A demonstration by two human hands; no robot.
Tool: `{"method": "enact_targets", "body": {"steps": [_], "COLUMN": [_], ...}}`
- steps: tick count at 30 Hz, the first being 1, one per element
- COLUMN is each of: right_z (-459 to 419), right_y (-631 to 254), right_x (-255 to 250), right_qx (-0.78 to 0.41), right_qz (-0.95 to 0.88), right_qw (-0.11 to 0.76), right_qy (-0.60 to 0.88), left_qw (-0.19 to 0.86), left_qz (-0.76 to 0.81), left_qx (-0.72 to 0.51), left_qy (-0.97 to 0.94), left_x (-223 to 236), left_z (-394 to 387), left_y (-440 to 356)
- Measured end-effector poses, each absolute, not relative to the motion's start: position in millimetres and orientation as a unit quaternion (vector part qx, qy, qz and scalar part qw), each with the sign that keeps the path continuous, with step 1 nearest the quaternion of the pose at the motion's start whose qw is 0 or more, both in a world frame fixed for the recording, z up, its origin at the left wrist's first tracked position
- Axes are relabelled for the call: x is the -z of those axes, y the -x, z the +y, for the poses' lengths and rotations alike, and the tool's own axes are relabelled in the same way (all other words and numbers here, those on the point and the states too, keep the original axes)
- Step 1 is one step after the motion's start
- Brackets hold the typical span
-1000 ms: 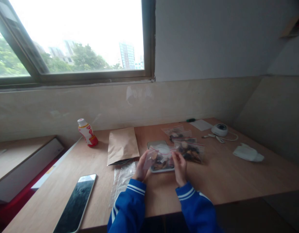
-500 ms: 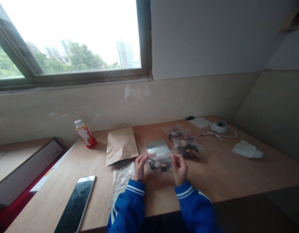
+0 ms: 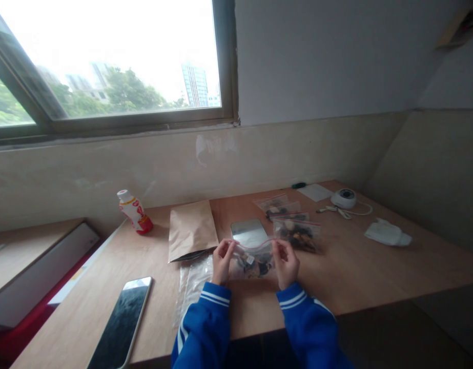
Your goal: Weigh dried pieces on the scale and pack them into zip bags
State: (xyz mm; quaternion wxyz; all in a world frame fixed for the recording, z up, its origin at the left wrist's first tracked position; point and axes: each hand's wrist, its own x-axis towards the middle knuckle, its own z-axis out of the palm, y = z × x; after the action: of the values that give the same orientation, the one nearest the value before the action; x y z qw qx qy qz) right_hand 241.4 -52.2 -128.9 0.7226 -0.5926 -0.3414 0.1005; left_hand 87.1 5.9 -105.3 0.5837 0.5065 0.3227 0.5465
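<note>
Between my hands is a clear zip bag (image 3: 254, 264) with a red seal line, holding dark and pale pieces and a small white packet. My left hand (image 3: 223, 260) pinches its upper left corner, and my right hand (image 3: 285, 262) pinches the upper right corner. Just behind the bag lies a flat silver scale-like plate (image 3: 249, 233). Several filled zip bags (image 3: 297, 234) rest to the right of it, overlapping. Beside my left wrist are flat, clear plastic bags (image 3: 194, 284), partly covered by my sleeve.
A brown paper pouch (image 3: 193, 228) lies left of the plate, its dark mouth toward me. Further left are a red-and-white bottle (image 3: 135, 212) and a phone (image 3: 121, 323). At right sit a white dome camera (image 3: 344, 198) with cable, white paper (image 3: 315, 192) and a crumpled white item (image 3: 388, 233).
Both hands stay on the bag's top corners. The bag's top edge now sags in a curve, and its contents show more openly. The view has shifted slightly.
</note>
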Motion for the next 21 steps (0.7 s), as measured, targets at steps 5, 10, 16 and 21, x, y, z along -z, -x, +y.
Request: {"method": "enact_targets", "body": {"steps": [5,10,16,21], "right_z": [-55.9,-57.0,-56.8,-55.6], "right_y": [-239.4,-237.4,-236.2,-238.4], "right_x": [128.9,126.6,123.7,122.1], "right_qx": [-0.075,-0.027,-0.063,-0.095], "right_qz": [-0.412,-0.369,-0.349,-0.321], "right_qw": [0.680,0.709,0.733,0.757], "right_qy": [0.603,0.600,0.581,0.561], "left_qw": [0.518,0.426,0.458,0.486], "left_qz": [0.315,0.363,0.350,0.361], "left_qx": [-0.503,-0.616,-0.589,-0.603], "left_qy": [-0.616,-0.555,-0.566,-0.519], "left_x": [109.6,109.3,112.7,108.4], "left_z": [4.6,3.6,2.9,4.5], "left_y": [-85.3,-84.6,-88.4,-87.9]}}
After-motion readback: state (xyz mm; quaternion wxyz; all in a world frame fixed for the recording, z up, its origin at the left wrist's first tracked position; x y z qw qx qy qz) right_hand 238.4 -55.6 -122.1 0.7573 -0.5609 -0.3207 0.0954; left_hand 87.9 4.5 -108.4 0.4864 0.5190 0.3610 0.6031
